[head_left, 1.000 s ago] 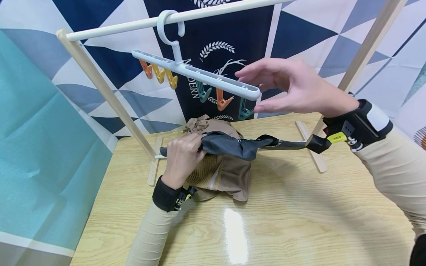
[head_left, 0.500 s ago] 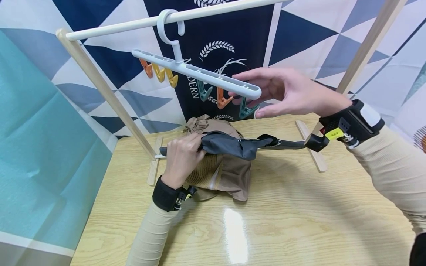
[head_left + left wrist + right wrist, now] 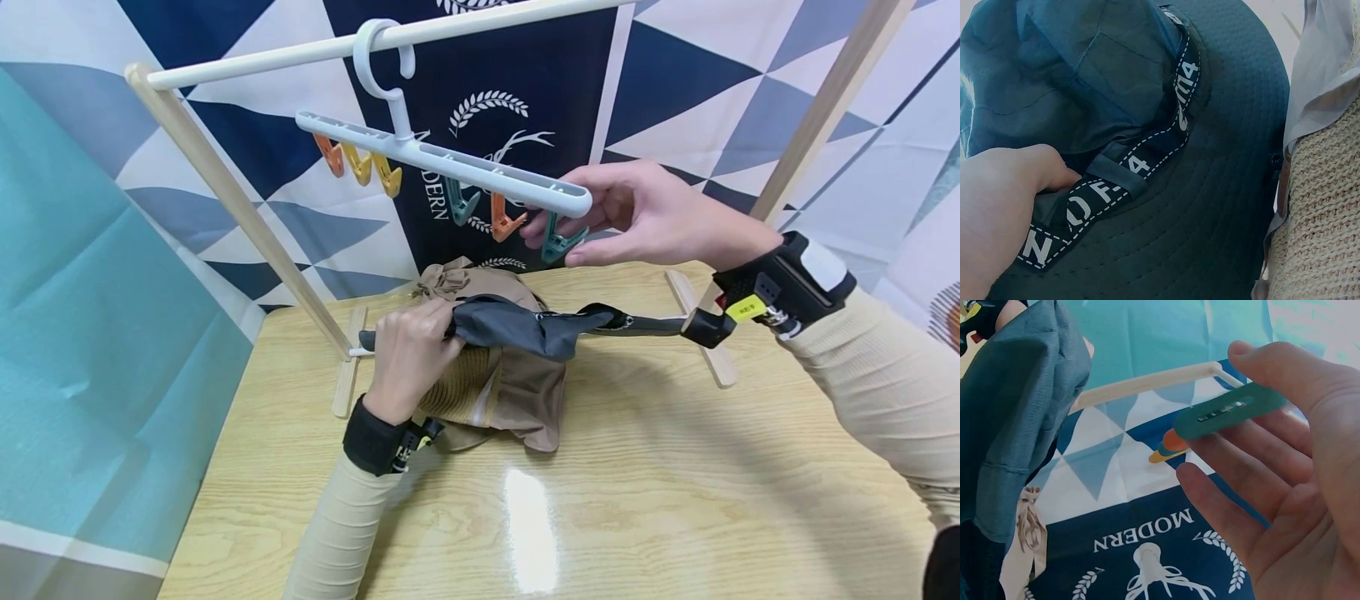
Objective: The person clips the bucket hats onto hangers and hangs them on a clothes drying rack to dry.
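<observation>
My left hand (image 3: 411, 358) grips a dark bucket hat (image 3: 517, 327) side-on below the hanger. In the left wrist view, the thumb presses into the hat (image 3: 1229, 137) at its lettered band (image 3: 1138, 164). A pale blue clip hanger (image 3: 450, 162) hangs from the rail by its hook. My right hand (image 3: 645, 217) is at the hanger's right end, fingers spread around the end green clip (image 3: 558, 242). Seen from the right wrist, this clip (image 3: 1225, 415) lies between the raised thumb and the loosely bent fingers. The thumb stands apart from it.
Other clips, among them an orange clip (image 3: 506, 221) and a yellow clip (image 3: 388, 177), line the hanger. A white rail (image 3: 255, 62) spans wooden posts. Behind the hat on the wooden table (image 3: 637, 508) are a brown cloth bag (image 3: 536, 408) and a woven straw-like piece (image 3: 1316, 225).
My right hand has moved down and left, its fingers passing behind the hanger's end and around the green clip. The left hand and the hat stay where they were.
</observation>
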Demonstrator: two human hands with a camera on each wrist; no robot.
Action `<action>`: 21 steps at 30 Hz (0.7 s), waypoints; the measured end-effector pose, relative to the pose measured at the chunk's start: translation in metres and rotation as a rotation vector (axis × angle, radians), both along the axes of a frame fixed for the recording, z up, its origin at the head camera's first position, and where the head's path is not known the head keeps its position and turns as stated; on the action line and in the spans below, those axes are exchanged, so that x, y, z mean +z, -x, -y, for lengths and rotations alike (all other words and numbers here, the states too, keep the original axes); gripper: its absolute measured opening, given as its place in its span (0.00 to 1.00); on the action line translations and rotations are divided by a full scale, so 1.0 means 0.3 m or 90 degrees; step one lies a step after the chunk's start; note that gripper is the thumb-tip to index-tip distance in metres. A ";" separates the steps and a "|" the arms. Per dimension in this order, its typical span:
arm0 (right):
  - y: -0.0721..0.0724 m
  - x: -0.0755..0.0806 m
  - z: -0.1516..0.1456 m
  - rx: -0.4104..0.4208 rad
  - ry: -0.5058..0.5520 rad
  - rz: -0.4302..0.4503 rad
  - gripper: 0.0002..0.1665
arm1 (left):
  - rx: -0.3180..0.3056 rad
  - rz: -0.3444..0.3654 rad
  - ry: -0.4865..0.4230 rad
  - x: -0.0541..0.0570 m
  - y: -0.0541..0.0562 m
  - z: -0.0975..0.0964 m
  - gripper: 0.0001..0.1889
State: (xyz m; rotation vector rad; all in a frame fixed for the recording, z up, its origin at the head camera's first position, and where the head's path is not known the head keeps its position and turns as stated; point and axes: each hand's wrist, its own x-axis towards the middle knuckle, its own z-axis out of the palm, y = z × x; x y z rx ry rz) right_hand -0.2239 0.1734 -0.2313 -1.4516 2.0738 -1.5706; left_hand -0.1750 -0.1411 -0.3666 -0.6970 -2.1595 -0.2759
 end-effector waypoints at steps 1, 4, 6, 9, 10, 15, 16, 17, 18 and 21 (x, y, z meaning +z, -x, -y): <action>0.001 0.000 0.001 0.000 0.001 -0.002 0.33 | 0.000 0.006 -0.001 0.000 -0.001 0.001 0.15; 0.002 0.001 0.004 0.003 0.004 -0.005 0.32 | 0.004 0.025 0.002 0.002 -0.005 0.002 0.06; 0.002 0.001 0.006 0.001 0.005 -0.010 0.30 | 0.007 0.046 0.008 0.004 -0.008 0.002 0.05; 0.001 -0.002 0.006 -0.004 0.004 -0.012 0.28 | 0.008 0.079 0.018 0.008 -0.014 0.002 0.16; 0.000 -0.002 0.006 -0.007 0.003 -0.013 0.27 | 0.009 0.090 0.020 0.009 -0.015 0.002 0.17; -0.001 -0.002 0.005 -0.012 -0.003 -0.010 0.25 | 0.016 0.115 0.037 0.015 -0.024 0.002 0.17; -0.001 -0.002 0.005 -0.011 -0.004 -0.009 0.25 | 0.018 0.117 0.041 0.016 -0.026 0.002 0.17; -0.001 -0.001 0.005 -0.009 -0.003 -0.004 0.26 | 0.021 0.118 0.045 0.017 -0.027 0.002 0.18; -0.002 -0.001 0.004 -0.006 -0.003 0.000 0.26 | 0.023 0.120 0.048 0.018 -0.029 0.003 0.18; -0.003 0.000 -0.003 0.006 0.002 0.016 0.28 | 0.028 0.117 0.059 0.021 -0.031 0.003 0.20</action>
